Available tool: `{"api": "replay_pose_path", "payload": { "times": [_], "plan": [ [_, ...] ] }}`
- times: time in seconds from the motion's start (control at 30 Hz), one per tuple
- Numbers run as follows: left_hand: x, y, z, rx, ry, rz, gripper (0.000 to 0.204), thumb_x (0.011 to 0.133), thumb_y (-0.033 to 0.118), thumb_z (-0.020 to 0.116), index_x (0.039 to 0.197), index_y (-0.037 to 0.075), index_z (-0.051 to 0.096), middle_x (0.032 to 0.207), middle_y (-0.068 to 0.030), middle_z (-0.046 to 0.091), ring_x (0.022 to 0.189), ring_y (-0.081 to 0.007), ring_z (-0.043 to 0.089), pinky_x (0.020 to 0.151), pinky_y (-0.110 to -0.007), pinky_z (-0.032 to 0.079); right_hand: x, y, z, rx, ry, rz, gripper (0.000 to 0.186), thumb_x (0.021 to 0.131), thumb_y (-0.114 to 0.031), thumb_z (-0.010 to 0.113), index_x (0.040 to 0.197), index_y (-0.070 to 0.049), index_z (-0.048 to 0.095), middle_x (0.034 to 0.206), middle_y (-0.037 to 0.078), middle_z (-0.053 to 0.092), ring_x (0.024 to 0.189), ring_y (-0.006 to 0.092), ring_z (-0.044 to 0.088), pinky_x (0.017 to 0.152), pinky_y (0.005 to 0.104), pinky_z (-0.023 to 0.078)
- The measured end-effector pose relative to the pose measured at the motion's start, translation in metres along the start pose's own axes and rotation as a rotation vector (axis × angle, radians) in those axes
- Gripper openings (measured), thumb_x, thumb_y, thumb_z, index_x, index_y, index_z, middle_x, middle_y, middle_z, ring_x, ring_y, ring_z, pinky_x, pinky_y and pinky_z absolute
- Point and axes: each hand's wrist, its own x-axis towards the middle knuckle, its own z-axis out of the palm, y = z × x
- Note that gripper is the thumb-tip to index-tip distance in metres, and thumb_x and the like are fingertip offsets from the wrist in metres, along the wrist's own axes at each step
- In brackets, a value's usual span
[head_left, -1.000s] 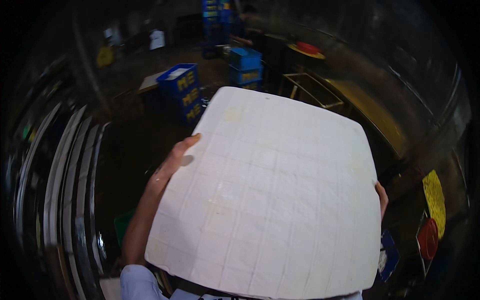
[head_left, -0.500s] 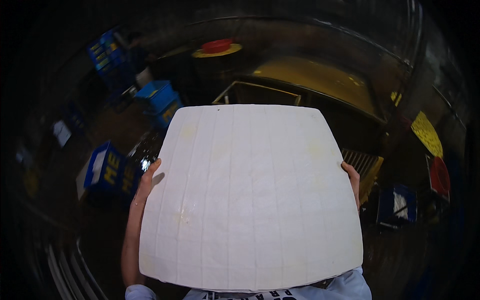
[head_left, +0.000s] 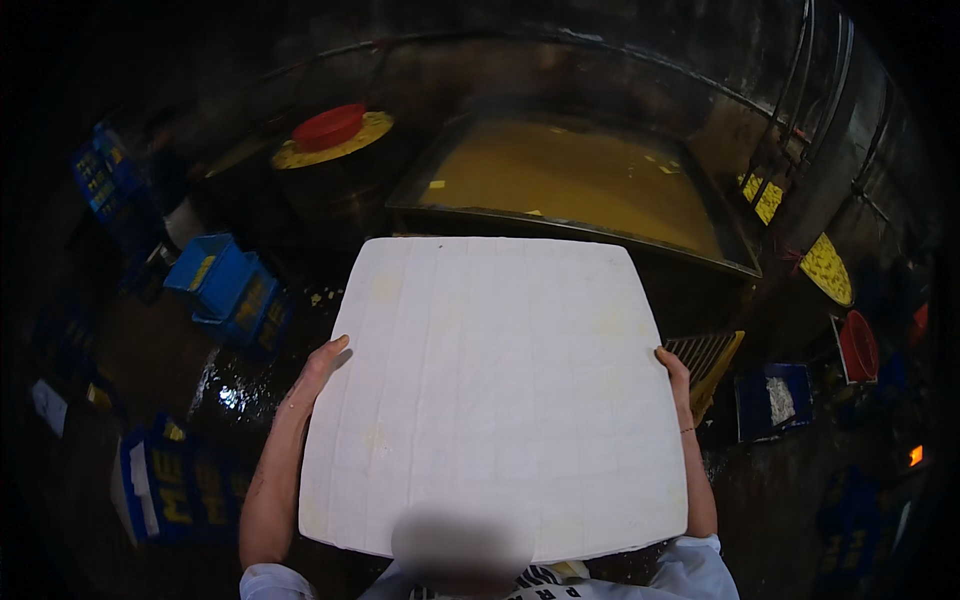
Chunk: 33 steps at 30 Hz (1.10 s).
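The left hand (head_left: 322,362) has its fingers pressed together along the left edge of a big white slab (head_left: 495,395), thumb on top as far as shows; the right hand (head_left: 674,368) grips the right edge the same way, though most of its fingers are hidden beneath. The slab lies flat between both hands, scored into a grid of squares, its far edge close to the near rim of a wide tank (head_left: 575,180) of yellow liquid. It looks soft and wide for such a narrow grip, so it could sag or crack along a score. The floor (head_left: 235,395) under the left forearm shines wet, a slip risk, and blue crates (head_left: 228,290) crowd the left side.
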Motion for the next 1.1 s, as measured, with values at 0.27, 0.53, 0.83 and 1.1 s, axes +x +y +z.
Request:
{"api": "replay_pose_path", "payload": {
  "times": [0.27, 0.53, 0.83, 1.1],
  "plan": [
    [0.229, 0.011, -0.036, 0.0, -0.093, -0.027, 0.069, 0.086, 0.044, 0.064, 0.137, -0.001, 0.05, 0.127, -0.0123, 0.058, 0.116, -0.0216, 0.054, 0.1, -0.034, 0.042, 0.17, 0.009, 0.054, -0.077, 0.135, 0.084, 0.04, 0.088, -0.033, 0.06, 0.113, -0.001, 0.064, 0.102, 0.012, 0.067, 0.086, 0.0219, 0.064, 0.076, 0.0344, 0.053],
    [0.403, 0.007, -0.032, -0.17, -0.224, 0.008, 0.064, 0.087, 0.036, 0.066, 0.139, 0.001, 0.049, 0.128, -0.0121, 0.059, 0.116, -0.0222, 0.056, 0.098, -0.034, 0.044, 0.292, 0.029, 0.051, -0.153, 0.18, 0.019, 0.04, 0.09, -0.032, 0.058, 0.118, -0.003, 0.061, 0.109, 0.009, 0.066, 0.097, 0.0196, 0.064, 0.083, 0.0342, 0.052],
    [0.466, -0.054, -0.082, 0.236, -0.008, -0.072, 0.065, 0.088, 0.039, 0.068, 0.136, -0.003, 0.051, 0.125, -0.0148, 0.06, 0.114, -0.0231, 0.057, 0.099, -0.033, 0.045, 0.313, 0.039, 0.055, -0.168, 0.187, 0.027, 0.044, 0.094, -0.033, 0.055, 0.127, -0.004, 0.057, 0.11, 0.004, 0.064, 0.097, 0.015, 0.061, 0.086, 0.03, 0.05],
    [0.286, -0.005, 0.034, 0.986, 0.39, 0.359, 0.064, 0.098, 0.036, 0.053, 0.147, -0.003, 0.037, 0.156, -0.0226, 0.029, 0.143, -0.0364, 0.028, 0.118, -0.045, 0.021, 0.272, 0.036, -0.05, -0.946, 0.186, -0.127, 0.045, 0.098, -0.037, 0.057, 0.117, 0.004, 0.06, 0.086, 0.008, 0.069, 0.07, 0.0127, 0.062, 0.062, 0.029, 0.05]
  ]
}}
